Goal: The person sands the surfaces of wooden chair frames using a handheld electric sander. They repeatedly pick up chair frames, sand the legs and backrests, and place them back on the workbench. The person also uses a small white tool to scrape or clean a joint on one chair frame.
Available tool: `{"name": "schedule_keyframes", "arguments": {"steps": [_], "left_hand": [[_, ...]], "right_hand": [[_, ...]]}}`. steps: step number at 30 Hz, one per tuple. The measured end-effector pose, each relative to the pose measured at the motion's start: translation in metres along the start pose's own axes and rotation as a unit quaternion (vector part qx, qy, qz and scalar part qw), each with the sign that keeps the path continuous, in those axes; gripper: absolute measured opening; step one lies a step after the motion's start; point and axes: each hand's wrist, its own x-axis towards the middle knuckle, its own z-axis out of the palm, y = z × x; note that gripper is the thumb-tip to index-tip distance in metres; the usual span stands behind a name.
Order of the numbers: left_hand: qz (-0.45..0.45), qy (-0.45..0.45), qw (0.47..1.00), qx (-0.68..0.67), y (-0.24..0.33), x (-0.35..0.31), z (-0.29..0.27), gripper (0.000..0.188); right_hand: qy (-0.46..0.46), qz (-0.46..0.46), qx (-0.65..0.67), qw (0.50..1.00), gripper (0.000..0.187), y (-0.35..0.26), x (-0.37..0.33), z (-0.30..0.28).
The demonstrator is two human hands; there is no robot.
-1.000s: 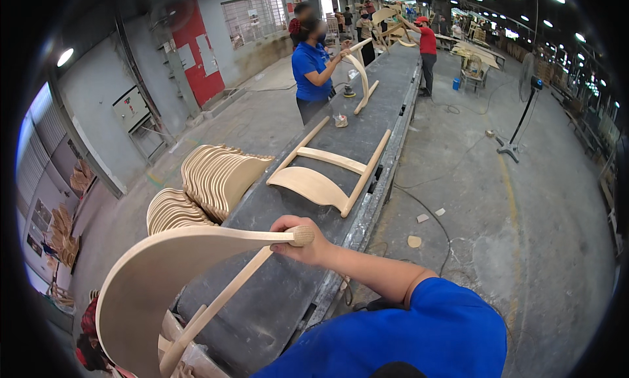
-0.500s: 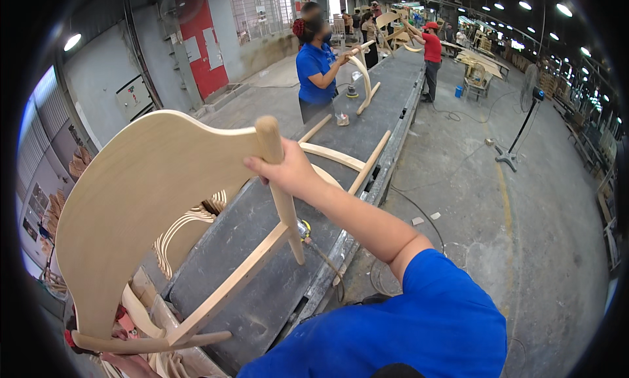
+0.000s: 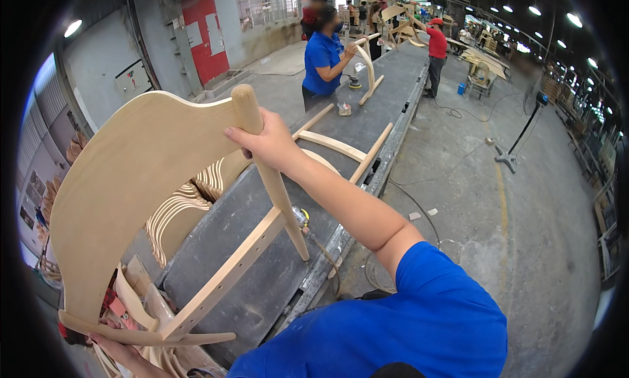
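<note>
A pale wooden chair frame (image 3: pixel 236 273) is tilted over the dark worktable, with a broad curved back panel (image 3: pixel 131 175), two round posts and a crossbar with small holes. My right hand (image 3: pixel 272 142) is closed around the nearer post, just below its rounded top. At the lower left, my left hand (image 3: pixel 121 348) grips the other post, partly hidden behind it. Beside that hand is a small dark and red thing I cannot make out. A sander (image 3: pixel 301 216) with a yellow rim and a hose sits on the table behind the nearer post.
Another chair frame (image 3: pixel 334 145) lies farther along the long table (image 3: pixel 255 306). Curved panels (image 3: pixel 177 221) are stacked left of the table. A co-worker in blue (image 3: pixel 324 63) handles a frame across it; a person in red (image 3: pixel 437 47) stands beyond. Hoses (image 3: pixel 419 201) trail over the floor at right.
The top of the held chair frame and my right hand have shifted left and slightly up in view. More of my left hand shows at the lower post. Both grips continue.
</note>
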Motion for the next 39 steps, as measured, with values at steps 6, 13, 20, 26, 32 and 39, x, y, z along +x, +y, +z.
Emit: {"name": "schedule_keyframes", "arguments": {"steps": [6, 13, 20, 26, 32, 39], "left_hand": [[0.077, 0.104, 0.992, 0.016, -0.036, 0.002, 0.001, 0.057], [0.103, 0.004, 0.995, -0.012, -0.009, -0.026, 0.034, 0.061], [0.025, 0.068, 0.997, -0.038, 0.007, -0.035, 0.067, 0.057], [0.088, 0.006, 0.996, -0.013, 0.012, -0.038, 0.075, 0.060], [0.058, 0.008, 0.998, 0.011, 0.008, -0.032, 0.077, 0.066], [0.064, 0.029, 0.997, 0.022, 0.009, -0.035, 0.084, 0.066]], "right_hand": [[0.065, 0.036, -0.082, 0.994, 0.029, 0.024, 0.012, -0.003], [0.084, -0.020, -0.062, 0.994, 0.025, 0.038, 0.008, -0.016], [0.127, -0.046, -0.114, 0.984, 0.036, 0.049, 0.009, -0.021], [0.115, -0.050, -0.106, 0.986, 0.037, 0.064, 0.007, -0.032], [0.118, -0.053, -0.118, 0.985, 0.031, 0.088, -0.003, -0.037], [0.117, -0.042, -0.093, 0.988, 0.024, 0.093, -0.007, -0.038]]}}
